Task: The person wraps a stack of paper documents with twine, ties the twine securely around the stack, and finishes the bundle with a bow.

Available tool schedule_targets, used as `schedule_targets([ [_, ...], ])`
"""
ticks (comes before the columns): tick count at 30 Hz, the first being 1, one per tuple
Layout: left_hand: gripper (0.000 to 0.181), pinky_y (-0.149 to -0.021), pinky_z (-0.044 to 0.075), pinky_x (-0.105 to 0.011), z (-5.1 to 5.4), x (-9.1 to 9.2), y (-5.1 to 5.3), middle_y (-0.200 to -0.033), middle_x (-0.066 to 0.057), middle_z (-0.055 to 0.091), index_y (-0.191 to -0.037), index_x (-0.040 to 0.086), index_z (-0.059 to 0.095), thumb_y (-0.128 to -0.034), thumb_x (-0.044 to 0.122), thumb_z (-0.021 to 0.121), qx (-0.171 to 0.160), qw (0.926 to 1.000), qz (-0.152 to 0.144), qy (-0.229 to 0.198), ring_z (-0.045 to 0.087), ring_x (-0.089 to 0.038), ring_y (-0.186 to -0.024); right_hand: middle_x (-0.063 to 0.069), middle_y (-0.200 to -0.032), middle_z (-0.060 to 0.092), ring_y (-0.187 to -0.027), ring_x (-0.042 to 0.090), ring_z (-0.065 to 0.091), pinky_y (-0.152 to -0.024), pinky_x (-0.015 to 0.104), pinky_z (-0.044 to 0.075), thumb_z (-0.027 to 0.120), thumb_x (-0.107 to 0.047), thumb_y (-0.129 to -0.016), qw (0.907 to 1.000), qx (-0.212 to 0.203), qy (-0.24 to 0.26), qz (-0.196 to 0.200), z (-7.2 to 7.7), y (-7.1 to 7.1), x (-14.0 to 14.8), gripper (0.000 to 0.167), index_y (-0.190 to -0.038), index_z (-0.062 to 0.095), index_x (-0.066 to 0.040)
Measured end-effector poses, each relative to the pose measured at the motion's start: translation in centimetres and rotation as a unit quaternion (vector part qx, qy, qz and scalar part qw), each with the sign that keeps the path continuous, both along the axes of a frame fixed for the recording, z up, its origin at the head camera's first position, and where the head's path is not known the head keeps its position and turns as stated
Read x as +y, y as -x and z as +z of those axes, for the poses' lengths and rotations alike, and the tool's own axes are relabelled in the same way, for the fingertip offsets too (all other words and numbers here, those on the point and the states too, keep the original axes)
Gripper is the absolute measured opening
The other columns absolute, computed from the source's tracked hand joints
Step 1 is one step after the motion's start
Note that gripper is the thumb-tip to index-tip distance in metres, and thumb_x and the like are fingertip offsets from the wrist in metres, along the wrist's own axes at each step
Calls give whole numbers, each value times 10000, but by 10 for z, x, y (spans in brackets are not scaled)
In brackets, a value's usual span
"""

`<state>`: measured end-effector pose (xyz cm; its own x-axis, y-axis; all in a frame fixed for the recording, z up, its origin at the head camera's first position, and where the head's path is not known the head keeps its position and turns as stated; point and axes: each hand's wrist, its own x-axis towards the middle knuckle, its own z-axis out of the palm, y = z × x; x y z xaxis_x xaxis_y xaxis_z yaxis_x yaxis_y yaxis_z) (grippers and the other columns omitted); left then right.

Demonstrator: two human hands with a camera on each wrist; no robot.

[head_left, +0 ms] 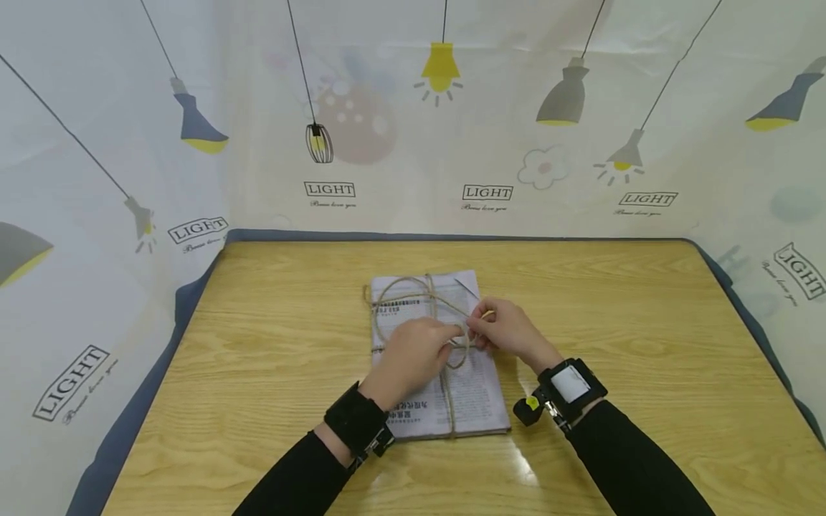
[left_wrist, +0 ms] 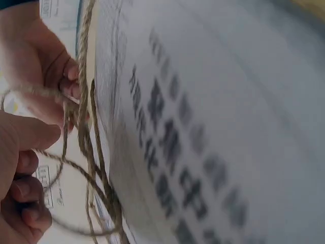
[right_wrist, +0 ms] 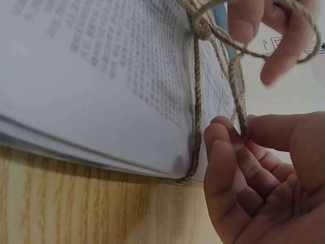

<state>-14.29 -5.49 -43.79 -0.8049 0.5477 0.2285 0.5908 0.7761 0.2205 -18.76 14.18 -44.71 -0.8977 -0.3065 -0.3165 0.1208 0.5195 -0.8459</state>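
A stack of newspapers lies on the table, bound crosswise with brown twine. Over its middle, my left hand holds a loop of the loose twine, fingers curled and thumb toward the right. My right hand, at the stack's right side, pinches another length of twine between thumb and fingertips. The right wrist view gives this pinch close up, with a twine knot on the stack beyond it. In the left wrist view, strands of twine cross between both hands and the printed paper.
The wooden table extends around the stack. Behind it and along both sides hangs a pale cloth printed with lamps, with a dark blue edge at the tabletop. Black bands with small devices sit on both wrists.
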Motion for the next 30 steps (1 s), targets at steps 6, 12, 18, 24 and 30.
schedule_targets([
  [6, 105, -666, 475, -301, -7, 11, -1, -789, 69, 701, -995, 219, 732, -917, 253, 672, 337, 9984, 308, 326, 616, -118, -730, 101, -764, 713, -644, 155, 656, -581, 295, 528, 586, -194, -973, 9997, 118, -204, 27, -1, -2, -1, 184, -991, 607, -12],
  [12, 110, -704, 409, -303, -10, 11, 1, -861, 88, 704, -978, 271, 744, -903, 328, 689, 380, 9973, 272, 560, 587, -124, -778, 125, -748, 709, -648, 174, 653, -587, 300, 518, 577, -186, -975, 9997, 139, -196, 73, 1, -3, -1, 185, -995, 620, -8],
  [18, 99, -703, 333, -279, -11, 13, 2, -826, 113, 675, -955, 310, 742, -934, 334, 647, 354, 9980, 98, 514, 557, -93, -733, 115, -748, 690, -651, 174, 629, -583, 289, 502, 555, -232, -989, 9992, 281, -237, 138, 2, -4, -2, 219, -988, 626, -25],
  [24, 131, -686, 348, -285, -9, 12, 3, -782, 105, 689, -867, 273, 738, -936, 272, 627, 347, 9988, 113, 330, 566, -108, -697, 67, -867, 625, -735, 168, 538, -618, 292, 431, 495, -424, -1004, 9895, 1160, -710, 493, 11, -8, -4, 348, -944, 676, -133],
  [30, 179, -681, 317, -294, -7, 6, 3, -722, 85, 680, -834, 245, 734, -941, 236, 591, 76, 9999, 126, 84, 536, -112, -669, 36, -853, 618, -759, 160, 534, -668, 288, 440, 562, -392, -977, 9903, 928, -128, 1023, 21, -10, -5, 274, -914, 682, -153],
])
